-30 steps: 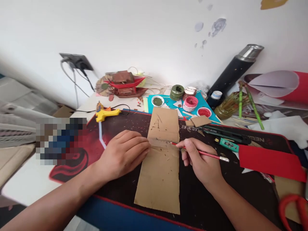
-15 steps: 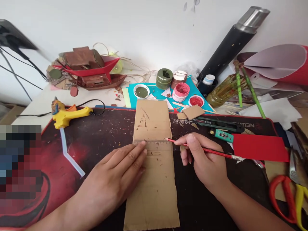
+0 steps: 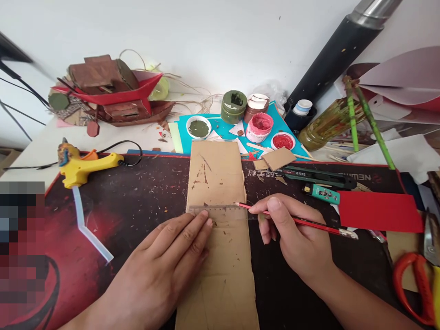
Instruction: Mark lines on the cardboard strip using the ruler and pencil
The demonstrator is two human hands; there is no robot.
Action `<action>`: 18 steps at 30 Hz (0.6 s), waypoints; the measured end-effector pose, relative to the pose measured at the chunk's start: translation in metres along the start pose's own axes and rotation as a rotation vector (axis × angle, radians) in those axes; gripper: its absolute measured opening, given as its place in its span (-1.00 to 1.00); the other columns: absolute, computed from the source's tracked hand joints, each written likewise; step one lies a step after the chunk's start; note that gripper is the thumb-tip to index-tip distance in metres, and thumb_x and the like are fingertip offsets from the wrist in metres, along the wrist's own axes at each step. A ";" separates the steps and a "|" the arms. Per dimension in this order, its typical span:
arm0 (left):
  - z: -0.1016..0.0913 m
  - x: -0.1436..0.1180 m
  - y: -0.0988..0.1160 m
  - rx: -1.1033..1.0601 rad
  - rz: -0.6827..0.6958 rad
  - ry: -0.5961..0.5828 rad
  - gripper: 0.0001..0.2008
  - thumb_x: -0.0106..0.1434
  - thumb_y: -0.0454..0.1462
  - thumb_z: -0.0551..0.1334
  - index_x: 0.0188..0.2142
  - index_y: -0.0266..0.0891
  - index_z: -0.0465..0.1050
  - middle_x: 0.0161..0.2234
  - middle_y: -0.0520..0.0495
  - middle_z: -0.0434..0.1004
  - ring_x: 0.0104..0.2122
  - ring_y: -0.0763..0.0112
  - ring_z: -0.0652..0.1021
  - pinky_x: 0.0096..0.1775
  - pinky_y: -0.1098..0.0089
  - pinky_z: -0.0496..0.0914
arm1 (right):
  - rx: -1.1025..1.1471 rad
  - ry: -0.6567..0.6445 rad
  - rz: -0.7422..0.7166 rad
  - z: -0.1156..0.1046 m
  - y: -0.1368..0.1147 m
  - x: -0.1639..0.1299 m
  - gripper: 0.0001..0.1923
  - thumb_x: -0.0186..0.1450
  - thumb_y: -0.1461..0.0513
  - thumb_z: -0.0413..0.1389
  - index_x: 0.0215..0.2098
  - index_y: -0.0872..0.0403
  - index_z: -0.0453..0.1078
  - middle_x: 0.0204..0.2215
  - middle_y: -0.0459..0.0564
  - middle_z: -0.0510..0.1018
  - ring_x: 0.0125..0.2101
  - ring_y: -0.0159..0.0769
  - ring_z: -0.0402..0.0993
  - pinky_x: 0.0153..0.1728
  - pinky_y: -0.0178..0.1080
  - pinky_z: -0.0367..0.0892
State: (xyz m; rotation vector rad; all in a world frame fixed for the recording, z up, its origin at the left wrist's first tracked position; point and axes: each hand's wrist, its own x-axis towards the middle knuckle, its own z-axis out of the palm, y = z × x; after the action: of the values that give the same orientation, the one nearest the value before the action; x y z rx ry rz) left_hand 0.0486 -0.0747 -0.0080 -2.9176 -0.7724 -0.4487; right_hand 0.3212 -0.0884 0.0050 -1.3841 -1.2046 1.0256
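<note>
Cardboard (image 3: 220, 238) under my left hand (image 3: 168, 270) looks light and stiff; flat fingers pin a clear ruler (image 3: 220, 211) there. Right hand (image 3: 295, 238) fingers pinch a red pencil (image 3: 302, 222), its tip at the ruler's edge.

Cardboard strip (image 3: 220, 238) cut off at bottom edge; scissors (image 3: 415, 286) cropped at right; left patch (image 3: 20, 243) pixelated.

Single head view, looking forward-down, close over desk mat (image 3: 137, 192); wall behind.
</note>
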 end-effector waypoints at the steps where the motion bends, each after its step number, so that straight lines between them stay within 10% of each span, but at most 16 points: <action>1: 0.000 0.000 0.000 -0.002 -0.008 -0.003 -0.58 0.62 -0.38 0.06 0.34 -0.46 0.47 0.31 -0.27 0.60 0.25 -0.03 0.59 0.18 0.01 0.56 | -0.001 -0.001 0.000 0.000 0.000 0.000 -0.52 0.59 -0.08 0.16 -0.28 0.02 0.70 -0.65 -0.12 0.53 -0.68 -0.36 0.44 -0.63 -0.30 0.35; 18: 0.001 0.001 0.006 -0.001 -0.022 -0.032 -0.59 0.62 -0.40 0.07 0.35 -0.53 0.42 0.33 -0.35 0.55 0.27 -0.05 0.53 0.27 0.01 0.37 | -0.001 -0.025 -0.062 0.000 0.001 -0.002 -0.59 0.64 0.05 0.13 -0.26 0.04 0.68 -0.63 -0.15 0.53 -0.67 -0.44 0.43 -0.62 -0.36 0.28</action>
State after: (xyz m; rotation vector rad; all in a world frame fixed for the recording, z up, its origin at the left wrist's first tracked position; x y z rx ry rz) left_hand 0.0528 -0.0789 -0.0091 -2.9266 -0.8100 -0.4058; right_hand 0.3208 -0.0899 0.0042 -1.3301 -1.2587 1.0018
